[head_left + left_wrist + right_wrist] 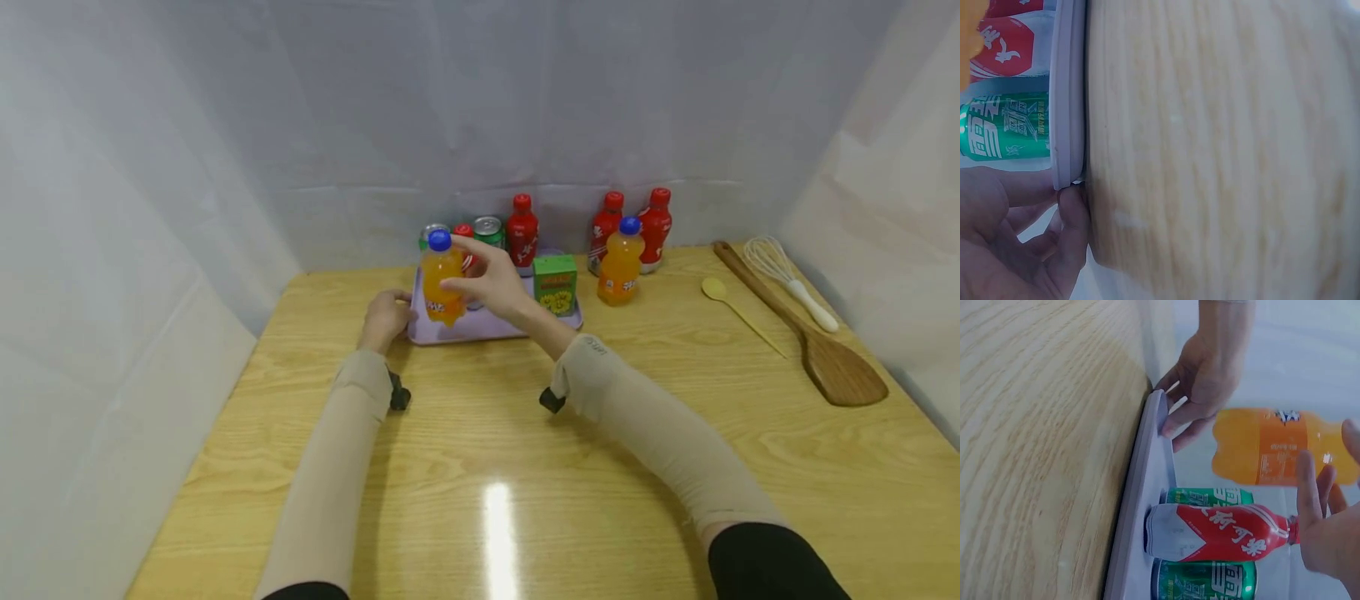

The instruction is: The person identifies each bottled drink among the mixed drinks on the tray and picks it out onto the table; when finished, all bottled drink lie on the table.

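Note:
My right hand [497, 282] holds an orange soda bottle [441, 279] with a blue cap, fingers and thumb around its upper part. The bottle is raised over the left part of a lilac tray [487, 328]; in the right wrist view its base is apart from the tray floor. At the tray's left end, my left hand [385, 318] pinches the rim between thumb and fingers. Green soda cans [1204, 580] and a red-and-white bottle [1222, 532] stand on the tray, partly hidden behind the orange bottle in the head view. A green box [555, 285] is at the tray's right end.
A red bottle [522, 231] stands toward the tray's back. Right of the tray are another orange bottle [622, 262] and two red bottles [656, 229]. A yellow spoon [738, 315], a wooden spatula [840, 367] and a whisk [791, 279] lie farther right. Pale sheeting encloses the table.

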Motion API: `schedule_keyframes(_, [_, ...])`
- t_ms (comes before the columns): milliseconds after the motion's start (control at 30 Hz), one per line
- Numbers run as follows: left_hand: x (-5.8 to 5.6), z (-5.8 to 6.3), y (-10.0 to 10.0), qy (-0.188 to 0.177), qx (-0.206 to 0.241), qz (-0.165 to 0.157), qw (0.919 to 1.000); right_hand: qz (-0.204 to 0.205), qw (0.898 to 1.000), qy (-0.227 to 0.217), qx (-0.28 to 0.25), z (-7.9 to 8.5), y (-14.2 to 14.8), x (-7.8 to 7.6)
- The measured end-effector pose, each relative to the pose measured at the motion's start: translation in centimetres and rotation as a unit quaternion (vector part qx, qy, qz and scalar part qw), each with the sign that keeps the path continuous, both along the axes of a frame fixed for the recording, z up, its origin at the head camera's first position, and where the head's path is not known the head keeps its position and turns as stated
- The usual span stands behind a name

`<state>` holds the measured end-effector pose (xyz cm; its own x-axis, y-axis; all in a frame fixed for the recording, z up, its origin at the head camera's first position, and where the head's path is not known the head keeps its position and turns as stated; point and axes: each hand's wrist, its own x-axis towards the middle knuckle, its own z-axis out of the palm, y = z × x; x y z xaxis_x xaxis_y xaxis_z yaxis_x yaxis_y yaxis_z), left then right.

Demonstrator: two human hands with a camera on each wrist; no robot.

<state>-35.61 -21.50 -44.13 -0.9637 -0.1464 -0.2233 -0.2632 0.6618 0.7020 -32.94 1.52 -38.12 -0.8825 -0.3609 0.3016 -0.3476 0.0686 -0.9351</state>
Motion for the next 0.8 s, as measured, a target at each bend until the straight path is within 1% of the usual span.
schedule_keyframes(67, [0.0,-0.1,0.0,-0.002,0.001,0.001,1.0000,0.021,1.000,-0.012,-0.007,0.1,0.4,0.0])
schedule_keyframes(233, [-0.2,-0.2,0.1,-0.009,0.005,0.006,0.9999,0.067,0.997,-0.019,-0.018,0.2,1.2,-0.1])
schedule_keyframes(433, [-0.3,-0.5,0.0,0.003,0.003,0.006,1.0000,0.118,0.990,-0.045,-0.062,0.1,2.3,0.0])
schedule_keyframes(567, [-0.3,-0.5,0.0,0.011,-0.001,0.005,0.9999,0.138,0.986,-0.049,-0.081,0.2,3.0,0.4])
schedule_keyframes(800, [-0.2,-0.4,0.0,-0.002,0.002,0.003,1.0000,0.158,0.982,-0.045,-0.090,0.2,4.2,0.6])
